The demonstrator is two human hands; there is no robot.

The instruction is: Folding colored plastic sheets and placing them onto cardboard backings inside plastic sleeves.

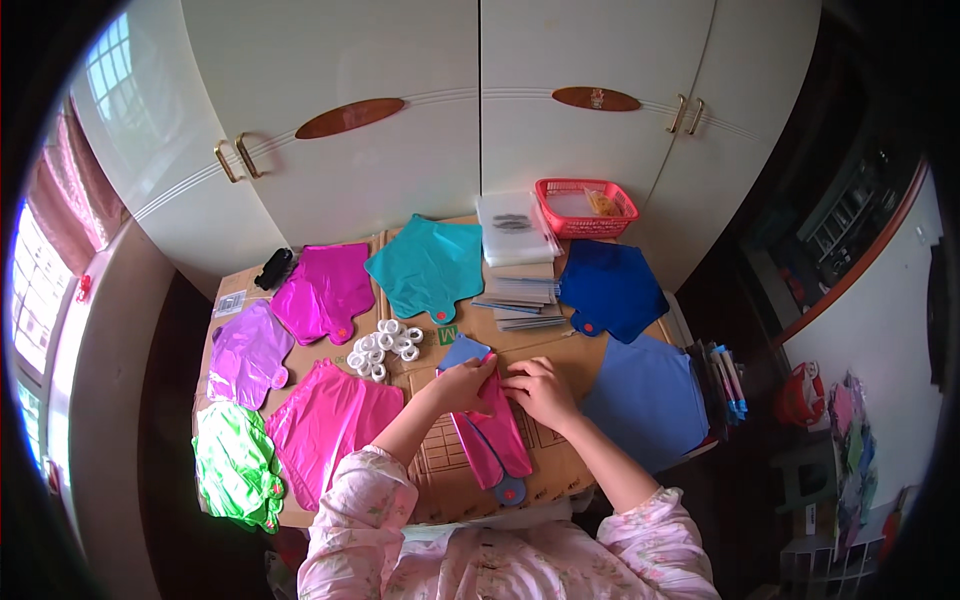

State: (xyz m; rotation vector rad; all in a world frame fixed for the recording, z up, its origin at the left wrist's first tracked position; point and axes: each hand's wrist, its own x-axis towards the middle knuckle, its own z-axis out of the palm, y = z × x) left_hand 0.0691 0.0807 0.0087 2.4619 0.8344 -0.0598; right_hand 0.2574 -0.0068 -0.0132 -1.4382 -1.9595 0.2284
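A folded strip of shiny pink and blue foil balloons [508,441] lies lengthwise on the cardboard in front of me. Its lower end shows a rounded blue tab with a red dot. My left hand [468,387] is closed on the upper part of the strip, thumb on top. At the strip's right edge, my right hand [543,394] has its fingers bent and their tips against the foil; its palm side is hidden. A flat periwinkle-blue foil balloon [645,400] lies right of that hand. To the left spreads a flat hot-pink foil balloon [330,425].
White rings [375,350] are heaped mid-table. Teal [430,265], magenta [322,290], purple [250,355], green [238,465] and dark blue [612,290] foil balloons surround them. Grey cards [520,295], clear plastic sleeves [510,222] and a red basket [585,222] stand before a white cabinet [400,170].
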